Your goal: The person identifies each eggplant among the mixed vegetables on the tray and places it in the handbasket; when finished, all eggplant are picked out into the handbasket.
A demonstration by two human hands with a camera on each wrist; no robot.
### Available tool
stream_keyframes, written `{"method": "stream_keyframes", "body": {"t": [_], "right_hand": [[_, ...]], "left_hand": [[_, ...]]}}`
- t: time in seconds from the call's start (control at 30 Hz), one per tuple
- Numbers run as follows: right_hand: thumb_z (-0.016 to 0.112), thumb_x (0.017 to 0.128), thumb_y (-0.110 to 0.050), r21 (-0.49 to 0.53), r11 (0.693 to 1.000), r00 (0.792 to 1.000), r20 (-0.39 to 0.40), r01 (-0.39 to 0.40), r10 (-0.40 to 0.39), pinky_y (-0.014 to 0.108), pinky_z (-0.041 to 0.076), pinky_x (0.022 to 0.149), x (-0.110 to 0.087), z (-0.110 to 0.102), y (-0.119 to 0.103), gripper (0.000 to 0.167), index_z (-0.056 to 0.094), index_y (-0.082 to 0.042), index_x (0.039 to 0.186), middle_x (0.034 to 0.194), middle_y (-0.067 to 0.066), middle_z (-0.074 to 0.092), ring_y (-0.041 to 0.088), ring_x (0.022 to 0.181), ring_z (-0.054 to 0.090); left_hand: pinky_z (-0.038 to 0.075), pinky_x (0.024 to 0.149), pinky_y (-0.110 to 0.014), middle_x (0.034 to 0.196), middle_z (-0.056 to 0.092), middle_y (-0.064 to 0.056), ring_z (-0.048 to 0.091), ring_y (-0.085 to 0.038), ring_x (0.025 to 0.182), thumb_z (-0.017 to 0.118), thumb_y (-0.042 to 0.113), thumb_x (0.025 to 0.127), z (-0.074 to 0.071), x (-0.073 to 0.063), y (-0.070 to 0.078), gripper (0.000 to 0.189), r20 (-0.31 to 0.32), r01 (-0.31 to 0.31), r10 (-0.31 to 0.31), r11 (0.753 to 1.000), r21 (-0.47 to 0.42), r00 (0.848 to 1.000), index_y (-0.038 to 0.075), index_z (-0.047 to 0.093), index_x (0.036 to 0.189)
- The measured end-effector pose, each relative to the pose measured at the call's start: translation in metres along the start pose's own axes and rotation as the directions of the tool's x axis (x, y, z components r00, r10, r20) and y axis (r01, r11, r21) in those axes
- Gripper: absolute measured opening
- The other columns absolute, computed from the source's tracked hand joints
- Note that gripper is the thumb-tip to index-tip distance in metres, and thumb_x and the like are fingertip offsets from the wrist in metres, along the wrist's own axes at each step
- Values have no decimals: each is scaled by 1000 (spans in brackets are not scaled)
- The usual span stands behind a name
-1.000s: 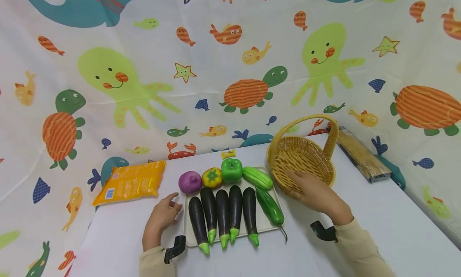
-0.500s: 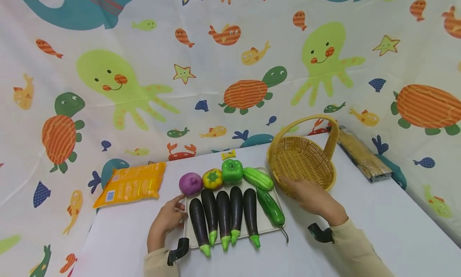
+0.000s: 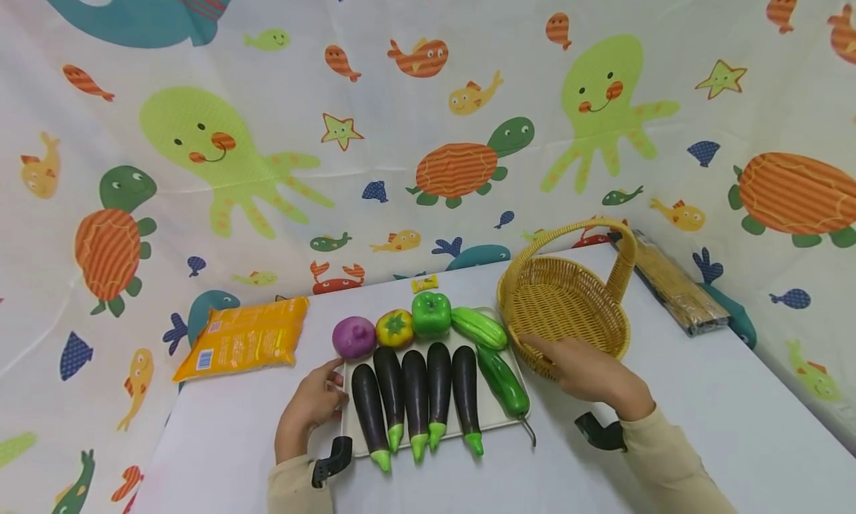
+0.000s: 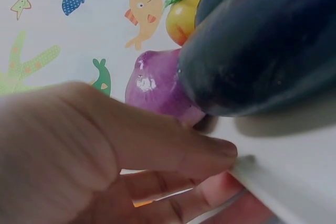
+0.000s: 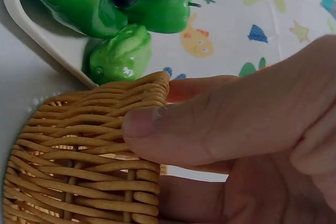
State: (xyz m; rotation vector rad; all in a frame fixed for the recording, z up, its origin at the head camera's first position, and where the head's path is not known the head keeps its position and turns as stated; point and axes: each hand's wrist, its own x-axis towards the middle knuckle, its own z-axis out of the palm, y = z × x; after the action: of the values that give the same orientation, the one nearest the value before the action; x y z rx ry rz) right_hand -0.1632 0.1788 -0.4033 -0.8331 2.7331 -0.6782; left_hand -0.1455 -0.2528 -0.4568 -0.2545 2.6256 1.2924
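Observation:
My left hand (image 3: 310, 399) pinches the left rim of a cream tray (image 3: 491, 410). In the left wrist view the thumb lies over the tray's edge (image 4: 283, 163) and the fingers are under it. On the tray lie several dark eggplants (image 3: 414, 388), a purple onion (image 3: 354, 337), a yellow pepper (image 3: 394, 328), a green bell pepper (image 3: 431, 315), a pale green gourd (image 3: 479, 328) and a long green pepper (image 3: 501, 380). My right hand (image 3: 598, 373) grips the near rim of a wicker basket (image 3: 555, 298), thumb outside, fingers inside. Nothing shows inside the basket.
An orange packet (image 3: 247, 338) lies at the table's left. Behind the tray is a small yellow wrapper (image 3: 424, 284). A long clear-wrapped bundle (image 3: 675, 284) rests right of the basket. A printed cloth (image 3: 374, 128) hangs along the back edge.
My left hand has moved right and up to the tray's rim and taken hold of it. My right hand has shifted onto the basket's rim; the basket has shifted slightly right.

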Motion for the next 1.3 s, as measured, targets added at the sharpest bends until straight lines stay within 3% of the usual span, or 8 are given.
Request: {"method": "stream_keyframes", "body": {"t": [0.2, 0.37, 0.43, 0.53, 0.67, 0.8, 0.93, 1.3], "right_hand": [[58, 88, 14, -13, 1000, 1000, 27, 11, -10, 31, 46, 67, -2, -2, -1, 59, 55, -6, 144, 75, -6, 55, 9, 68, 47], [57, 87, 14, -1, 1000, 999, 40, 7, -7, 28, 42, 61, -2, -3, -3, 60, 54, -5, 144, 66, -7, 46, 8, 62, 43], [60, 90, 10, -25, 1000, 1000, 11, -2, 2, 27, 40, 58, -3, -3, -9, 56, 55, -5, 143, 66, -8, 46, 7, 61, 42], [67, 92, 0, -125, 992, 992, -125, 0, -16, 27, 40, 53, -4, 0, -26, 48, 59, -6, 139, 70, -6, 54, 8, 61, 46], [73, 92, -13, -200, 979, 963, -251, 45, -96, 27, 43, 51, 0, 20, -57, 37, 65, -7, 128, 83, -2, 66, 7, 64, 52], [74, 92, -21, -150, 983, 978, -162, 108, -132, 29, 44, 51, 6, 50, -77, 35, 66, -8, 124, 84, 0, 68, 8, 63, 55], [75, 92, -27, -129, 986, 986, -112, 106, -121, 30, 39, 45, 10, 75, -84, 39, 64, -6, 123, 71, -2, 60, 11, 58, 55], [79, 87, -32, -211, 973, 965, -219, 94, -141, 31, 35, 41, 16, 106, -86, 48, 59, -5, 122, 68, 2, 62, 23, 61, 65]], "left_hand": [[57, 58, -36, 101, 56, -16, 55, -23, 73, 59, -16, 78, -2, 1, 1, 69, 4, -10, 10, 1000, 23, 1000, -10, 46, 145], [58, 59, -37, 101, 56, -16, 56, -24, 74, 59, -15, 78, -2, 2, 1, 69, 5, -12, 12, 1000, 29, 1000, -9, 45, 145], [57, 59, -36, 101, 57, -16, 56, -24, 73, 60, -14, 79, -2, 2, 2, 69, 4, -13, 13, 1000, 28, 1000, -9, 45, 146], [57, 59, -36, 101, 58, -16, 57, -23, 73, 60, -13, 79, -1, 2, 1, 68, 6, -12, 12, 1000, 23, 1000, -9, 45, 145], [58, 59, -37, 102, 57, -17, 57, -24, 74, 59, -14, 79, -1, 2, 2, 68, 10, -10, 10, 1000, 15, 1000, -9, 45, 145], [59, 60, -38, 103, 57, -18, 57, -24, 75, 59, -14, 79, -1, 3, 1, 69, 11, -4, 4, 1000, 14, 1000, -8, 45, 146], [59, 61, -38, 104, 57, -17, 57, -24, 77, 59, -13, 80, -1, 2, 1, 69, 15, 1, -2, 1000, 16, 1000, -8, 44, 147], [59, 61, -38, 103, 57, -17, 57, -24, 78, 59, -14, 79, 0, -2, 1, 69, 12, -5, 5, 1000, 9, 1000, -9, 44, 146]]}}
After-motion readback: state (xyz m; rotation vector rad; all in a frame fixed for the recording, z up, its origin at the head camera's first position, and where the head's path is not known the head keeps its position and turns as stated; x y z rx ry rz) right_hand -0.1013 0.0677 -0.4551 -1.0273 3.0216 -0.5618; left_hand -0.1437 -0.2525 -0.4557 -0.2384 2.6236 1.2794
